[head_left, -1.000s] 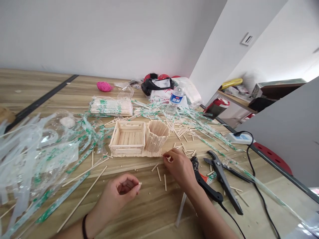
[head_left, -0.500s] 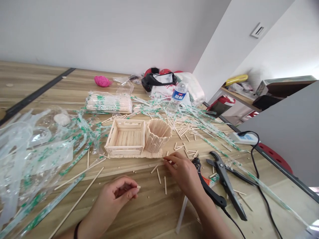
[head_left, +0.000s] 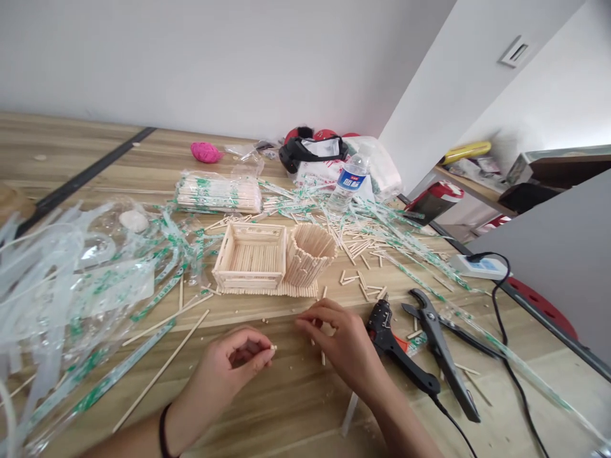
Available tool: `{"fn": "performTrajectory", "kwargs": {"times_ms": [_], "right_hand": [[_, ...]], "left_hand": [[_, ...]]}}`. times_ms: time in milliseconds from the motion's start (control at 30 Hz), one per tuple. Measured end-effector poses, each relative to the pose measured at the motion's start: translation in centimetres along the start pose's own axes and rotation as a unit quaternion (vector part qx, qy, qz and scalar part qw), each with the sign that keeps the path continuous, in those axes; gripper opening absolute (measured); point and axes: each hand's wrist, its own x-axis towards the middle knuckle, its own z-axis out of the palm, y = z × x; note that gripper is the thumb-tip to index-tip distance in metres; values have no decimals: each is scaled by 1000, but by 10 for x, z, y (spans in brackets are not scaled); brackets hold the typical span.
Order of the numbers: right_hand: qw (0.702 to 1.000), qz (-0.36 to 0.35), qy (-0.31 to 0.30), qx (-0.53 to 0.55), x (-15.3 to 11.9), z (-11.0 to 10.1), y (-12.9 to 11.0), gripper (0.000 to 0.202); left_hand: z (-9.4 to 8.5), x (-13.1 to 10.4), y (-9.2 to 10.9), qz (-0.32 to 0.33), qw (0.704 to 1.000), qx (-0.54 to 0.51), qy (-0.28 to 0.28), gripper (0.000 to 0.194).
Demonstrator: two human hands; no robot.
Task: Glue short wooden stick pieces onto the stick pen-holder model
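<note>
My left hand [head_left: 238, 358], with a dark band at its wrist, is closed in a pinch. The pale end of a small wooden stick piece [head_left: 273, 348] pokes out at its fingertips. To its right, my right hand [head_left: 341, 334] hovers low over the table with thumb and forefinger together; anything between them is too small to make out. Short cut sticks [head_left: 323, 357] lie partly hidden under the right hand. Beyond both hands stand a square stick box [head_left: 251, 280] and a round stick cup [head_left: 310, 257], side by side on a base of sticks [head_left: 300, 291].
A hot glue gun [head_left: 396, 353] and black-handled cutters [head_left: 443, 350] lie right of my right hand. Further back are a water bottle [head_left: 349, 181], wrapped sticks [head_left: 217, 194] and scattered short sticks [head_left: 365, 245]. Plastic wrappers [head_left: 109, 286] cover the left. A power strip [head_left: 480, 266] sits right.
My right hand has moved left and slightly nearer, away from the base's right corner toward my left hand. The left hand keeps its pinch. The view has shifted slightly.
</note>
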Motion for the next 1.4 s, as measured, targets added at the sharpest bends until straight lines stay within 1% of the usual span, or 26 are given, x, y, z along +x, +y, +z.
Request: {"fn": "performTrajectory", "kwargs": {"times_ms": [67,100,200,333,533,800,967,1133,1400], "right_hand": [[993,-26,-19,113,-5,4,-10,8],[988,-33,-25,151,-7,7,-14,7],[981,-39,-41,184,-9,12,-20,6],[980,-37,-54,187,-9,14,-20,7],[982,-23,-58,180,-9,13,-20,8],[983,-22,-47,176,-10,17,-18,9],[983,-20,-33,180,-10,19,-20,6],[982,-23,-27,184,-8,19,-21,4],[982,-26,-25,184,-9,20,-20,4]], "left_hand": [[0,0,1,0,1000,3,-3,10],[0,0,1,-1,1000,3,-7,10],[0,-1,2,2,1000,-4,-22,10],[0,-3,3,12,1000,-16,-20,7],[-1,-4,3,30,999,5,-14,6],[0,-5,3,42,999,0,2,5],[-1,-5,5,46,999,4,12,6],[-1,-6,4,62,998,20,7,5],[-1,-6,5,69,997,41,4,6]]}}
